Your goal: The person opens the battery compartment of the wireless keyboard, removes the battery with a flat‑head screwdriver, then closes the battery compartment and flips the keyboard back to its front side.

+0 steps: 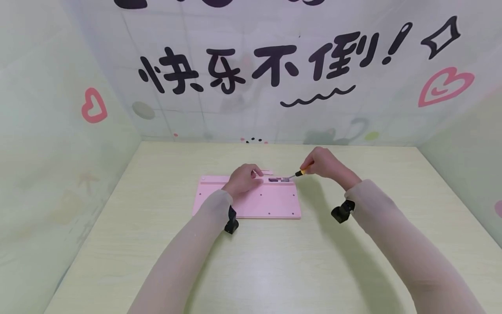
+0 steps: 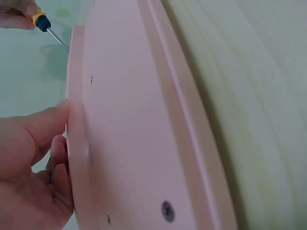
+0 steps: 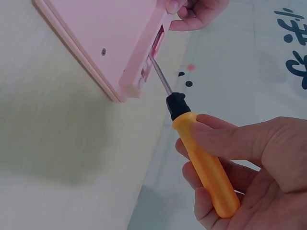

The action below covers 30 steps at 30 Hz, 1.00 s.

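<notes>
A flat pink keyboard (image 1: 274,203) lies underside up, its small dark screws showing and a raised ridge along the far edge. An open battery slot (image 1: 276,179) in that ridge has something dark and reddish inside. My right hand (image 3: 249,163) grips the yellow handle of a screwdriver (image 3: 206,167), thumb along its top. The screwdriver's metal tip reaches into the slot near its right end. My left hand (image 2: 33,163) holds the far ridge left of the slot, thumb against the edge and fingers curled behind it. Just beyond the ridge lies a small pink cover (image 1: 268,172), partly hidden by the left fingers.
The keyboard rests on a pale wood-grain table (image 1: 266,261). Behind the table hangs a white cloth backdrop (image 1: 243,117) with black lettering and hearts. A black wrist camera (image 1: 231,222) is strapped at the left cuff and another camera (image 1: 342,211) at the right.
</notes>
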Motion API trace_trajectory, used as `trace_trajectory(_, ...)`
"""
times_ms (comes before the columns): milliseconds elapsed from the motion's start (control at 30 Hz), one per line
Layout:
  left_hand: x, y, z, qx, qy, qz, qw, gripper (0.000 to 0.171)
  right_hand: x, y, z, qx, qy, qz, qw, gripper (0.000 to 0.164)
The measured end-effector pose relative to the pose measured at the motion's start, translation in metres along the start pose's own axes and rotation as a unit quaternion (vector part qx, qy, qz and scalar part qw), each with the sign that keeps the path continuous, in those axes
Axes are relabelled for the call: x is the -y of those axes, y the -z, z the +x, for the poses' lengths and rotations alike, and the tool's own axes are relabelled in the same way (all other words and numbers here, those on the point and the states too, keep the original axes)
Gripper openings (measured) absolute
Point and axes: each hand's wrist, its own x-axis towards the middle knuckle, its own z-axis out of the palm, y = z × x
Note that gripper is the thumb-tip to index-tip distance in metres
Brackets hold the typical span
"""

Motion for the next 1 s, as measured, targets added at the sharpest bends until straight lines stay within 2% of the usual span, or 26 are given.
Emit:
trace_trajectory(167,-0.001,0.000,0.000,0.001,0.001,-0.002,1.0000,0.018,0.011,0.006,0.012,0.023,0.022,-0.065,0.997,0.010)
trace_trajectory(367,-0.001,0.001,0.000,0.004,0.007,-0.007,0.9999,0.018,0.036,0.011,0.020,0.057,0.009,-0.119,0.991,0.009)
trace_trajectory(467,-0.001,0.001,0.000,0.005,0.012,-0.009,0.9999,0.017,0.047,0.011,0.023,0.059,0.020,-0.148,0.987,0.034)
trace_trajectory(567,0.001,0.001,0.001,0.005,0.014,-0.008,0.9999,0.017,0.054,0.010,0.028,0.067,0.018,-0.164,0.984,0.044)
trace_trajectory(700,0.002,0.002,0.002,0.003,0.018,-0.005,0.9998,0.017,0.053,0.007,0.032,0.067,0.012,-0.156,0.985,0.038)
trace_trajectory(833,0.002,0.001,0.003,0.005,0.013,-0.002,0.9999,0.017,0.041,0.005,0.030,0.070,0.008,-0.124,0.990,0.008)
trace_trajectory(1000,0.003,0.000,0.003,0.006,0.005,-0.004,1.0000,0.017,0.025,0.004,0.025,0.067,0.008,-0.089,0.994,0.010)
